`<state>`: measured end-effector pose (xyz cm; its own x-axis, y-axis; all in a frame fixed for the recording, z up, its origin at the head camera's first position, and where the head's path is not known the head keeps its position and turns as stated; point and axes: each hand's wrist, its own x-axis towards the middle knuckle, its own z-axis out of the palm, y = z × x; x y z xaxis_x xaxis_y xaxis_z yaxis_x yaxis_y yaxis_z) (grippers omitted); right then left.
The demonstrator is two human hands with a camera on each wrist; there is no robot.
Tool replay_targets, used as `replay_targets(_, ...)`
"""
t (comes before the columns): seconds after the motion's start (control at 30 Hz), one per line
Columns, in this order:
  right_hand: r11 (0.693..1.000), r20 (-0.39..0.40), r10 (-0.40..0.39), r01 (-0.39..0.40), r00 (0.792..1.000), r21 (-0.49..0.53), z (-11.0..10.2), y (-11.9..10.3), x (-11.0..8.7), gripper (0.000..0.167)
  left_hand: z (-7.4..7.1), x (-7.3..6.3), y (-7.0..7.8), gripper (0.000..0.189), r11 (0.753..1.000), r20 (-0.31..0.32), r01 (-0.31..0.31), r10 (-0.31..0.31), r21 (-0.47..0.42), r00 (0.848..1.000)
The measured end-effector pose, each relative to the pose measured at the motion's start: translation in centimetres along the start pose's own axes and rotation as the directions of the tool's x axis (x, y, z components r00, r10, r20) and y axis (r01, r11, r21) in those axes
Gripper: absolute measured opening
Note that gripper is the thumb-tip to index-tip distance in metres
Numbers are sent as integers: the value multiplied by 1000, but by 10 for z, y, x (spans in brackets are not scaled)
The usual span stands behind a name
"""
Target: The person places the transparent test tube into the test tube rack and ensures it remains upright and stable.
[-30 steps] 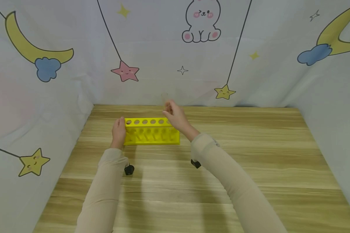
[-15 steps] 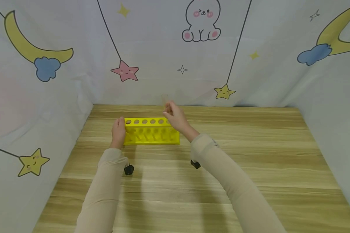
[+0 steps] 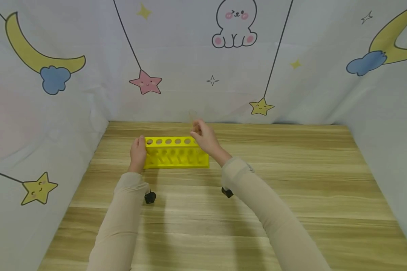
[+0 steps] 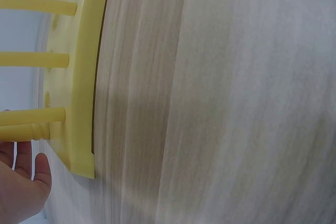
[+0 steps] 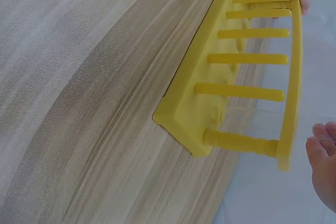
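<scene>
A yellow test tube rack (image 3: 176,165) stands upright on the wooden table, with a row of round holes along its top. My left hand (image 3: 137,152) grips its left end; in the left wrist view the fingers lie by the end post. Above the rack's right end, my right hand (image 3: 206,136) pinches a clear test tube (image 3: 192,116), whose top sticks up past the fingers. In the right wrist view the tube's lower part (image 5: 254,120) is inside the rack, between top plate and base, beside the right end post. The rightmost hole is hidden by my right hand in the head view.
The wooden table (image 3: 291,180) spreads out in front of the rack and to its right. White cloth (image 3: 190,56) printed with stars, moons and a bear hangs at the back and both sides. A small black device (image 3: 150,197) shows at my left wrist.
My right hand and the test tube have come down very slightly. The left hand and the rack have stayed in place.
</scene>
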<state>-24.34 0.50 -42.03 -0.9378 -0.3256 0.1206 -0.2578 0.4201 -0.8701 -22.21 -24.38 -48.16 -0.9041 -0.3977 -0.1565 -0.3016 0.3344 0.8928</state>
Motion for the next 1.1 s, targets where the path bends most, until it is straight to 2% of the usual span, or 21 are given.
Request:
replay_targets(0.23, 1000, 2, -5, 5, 1000, -3, 1, 3, -2, 28, 0, 0, -1, 43, 1000, 4, 0, 0, 9, 1000)
replay_targets(0.73, 1000, 0, -7, 7, 1000, -2, 4, 8, -3, 19, 1, 0, 0, 42, 1000, -6, 29, -29, 3, 1000)
replay_targets(1.1, 1000, -3, -4, 4, 1000, 15, 5, 10, -3, 20, 1, -1, -1, 43, 1000, -6, 7, -7, 4, 1000)
